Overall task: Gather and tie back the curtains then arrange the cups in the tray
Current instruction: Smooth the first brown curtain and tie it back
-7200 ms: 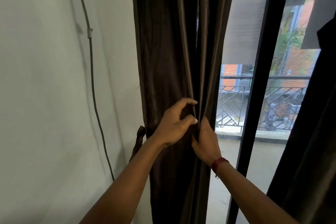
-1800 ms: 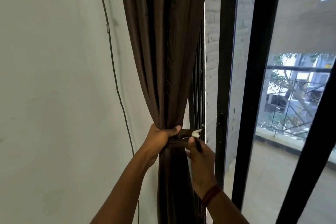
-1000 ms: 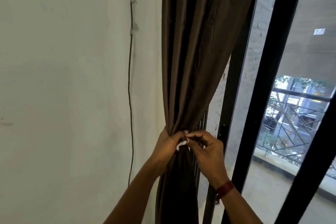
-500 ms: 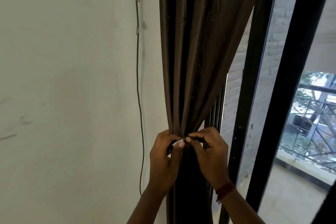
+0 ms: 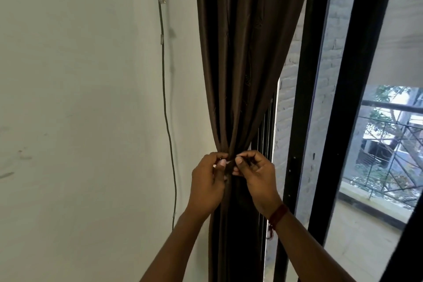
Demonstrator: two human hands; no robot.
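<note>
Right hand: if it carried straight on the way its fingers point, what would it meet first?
The right hand points left into the gathered curtain, which its fingertips pinch. Just past that fold it would probably meet the thumb of the left hand, though depth there is unclear.

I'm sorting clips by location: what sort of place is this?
Probably a room in a home, by a balcony: a brown curtain hangs beside a painted wall with a clipped cable, and a balcony railing shows through the black-framed glass door.
</note>
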